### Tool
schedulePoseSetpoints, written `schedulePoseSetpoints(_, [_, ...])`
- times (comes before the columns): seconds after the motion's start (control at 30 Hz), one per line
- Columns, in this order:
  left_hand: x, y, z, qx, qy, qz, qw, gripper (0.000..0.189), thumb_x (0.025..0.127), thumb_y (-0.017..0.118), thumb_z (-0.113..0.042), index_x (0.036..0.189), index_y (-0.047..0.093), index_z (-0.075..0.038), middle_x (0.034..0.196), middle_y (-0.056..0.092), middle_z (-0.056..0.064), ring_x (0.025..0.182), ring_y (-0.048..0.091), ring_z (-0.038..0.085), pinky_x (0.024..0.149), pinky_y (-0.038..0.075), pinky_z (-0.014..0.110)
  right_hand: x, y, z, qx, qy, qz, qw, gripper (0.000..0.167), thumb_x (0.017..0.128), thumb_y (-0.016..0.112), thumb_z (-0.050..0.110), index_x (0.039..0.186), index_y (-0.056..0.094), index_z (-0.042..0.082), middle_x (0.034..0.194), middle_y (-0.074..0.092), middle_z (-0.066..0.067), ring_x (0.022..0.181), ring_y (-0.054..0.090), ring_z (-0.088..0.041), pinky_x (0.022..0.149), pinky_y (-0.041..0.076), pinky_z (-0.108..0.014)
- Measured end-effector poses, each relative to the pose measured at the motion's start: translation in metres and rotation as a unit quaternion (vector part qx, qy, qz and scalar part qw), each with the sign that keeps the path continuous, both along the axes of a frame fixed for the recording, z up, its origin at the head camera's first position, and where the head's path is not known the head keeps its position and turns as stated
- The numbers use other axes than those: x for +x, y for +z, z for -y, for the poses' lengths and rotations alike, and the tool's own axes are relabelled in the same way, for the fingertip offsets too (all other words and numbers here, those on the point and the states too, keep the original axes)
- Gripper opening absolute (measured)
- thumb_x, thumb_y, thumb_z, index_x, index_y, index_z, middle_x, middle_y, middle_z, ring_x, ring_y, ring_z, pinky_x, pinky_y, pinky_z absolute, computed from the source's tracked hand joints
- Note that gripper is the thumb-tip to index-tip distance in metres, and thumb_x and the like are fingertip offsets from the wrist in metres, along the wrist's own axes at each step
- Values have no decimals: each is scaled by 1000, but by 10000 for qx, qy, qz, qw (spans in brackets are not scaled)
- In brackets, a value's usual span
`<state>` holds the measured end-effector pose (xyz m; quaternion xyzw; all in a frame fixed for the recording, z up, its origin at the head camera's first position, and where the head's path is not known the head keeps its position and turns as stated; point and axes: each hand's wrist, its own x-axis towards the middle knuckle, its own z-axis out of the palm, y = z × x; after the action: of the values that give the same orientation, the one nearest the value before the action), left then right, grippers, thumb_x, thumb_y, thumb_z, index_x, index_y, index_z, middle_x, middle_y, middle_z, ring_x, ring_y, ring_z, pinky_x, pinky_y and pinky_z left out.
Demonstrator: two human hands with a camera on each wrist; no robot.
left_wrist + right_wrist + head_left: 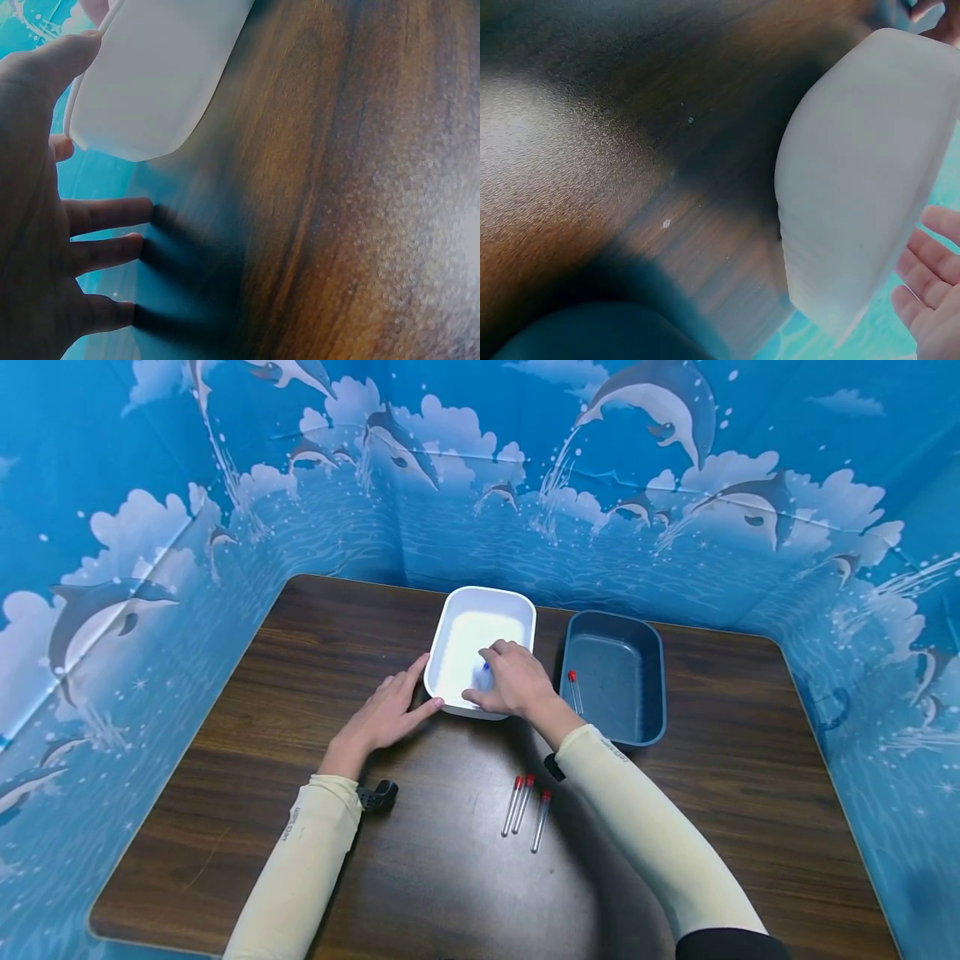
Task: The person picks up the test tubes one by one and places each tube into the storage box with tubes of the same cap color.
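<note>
In the head view, my left hand (pixel 382 714) is at the near left corner of a white plastic tub (pixel 487 596), thumb on its rim and fingers spread along its side. The left wrist view shows that thumb (pixel 79 52) on the rim and the other fingers straight. My right hand (pixel 513 677) reaches over the tub's near right side, thumb and fingers apart and loosely bent. Between them shows a small blue item (pixel 486 667) with a pale, bluish body below, partly hidden by the fingers. In the right wrist view, fingers (pixel 930 262) appear beyond the tub's wall.
Right of the white tub stands a dark blue-grey tub (pixel 622 685) with a red-capped tube (pixel 574 689) at its left side. Three red-capped clear tubes (pixel 523 806) lie on the brown wooden table (pixel 442 877). A dolphin-print curtain (pixel 465 468) surrounds the table.
</note>
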<state>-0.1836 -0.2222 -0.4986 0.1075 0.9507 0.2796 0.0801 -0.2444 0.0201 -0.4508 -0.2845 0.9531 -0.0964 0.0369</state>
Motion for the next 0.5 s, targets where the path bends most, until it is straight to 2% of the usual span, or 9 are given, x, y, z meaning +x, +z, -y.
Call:
schedulePoseSetpoints(0.3, [0, 0, 0, -22, 22, 18, 10000, 87, 91, 38, -75, 157, -2, -36, 155, 32, 11, 134, 35, 31, 106, 32, 56, 11, 5, -15, -321, 53, -95, 9994, 80, 82, 65, 63, 140, 54, 10, 135, 54, -10, 123, 49, -27, 109, 34, -45])
schedulePoseSetpoints(0.5, [0, -1, -1, -17, 6, 19, 10000, 88, 91, 38, -74, 159, 1, -31, 155, 32, 11, 135, 34, 32, 106, 32, 57, 18, 4, -25, -538, 138, -186, 9983, 78, 82, 66, 62, 139, 55, 10, 133, 55, -10, 119, 50, -27, 107, 35, -46])
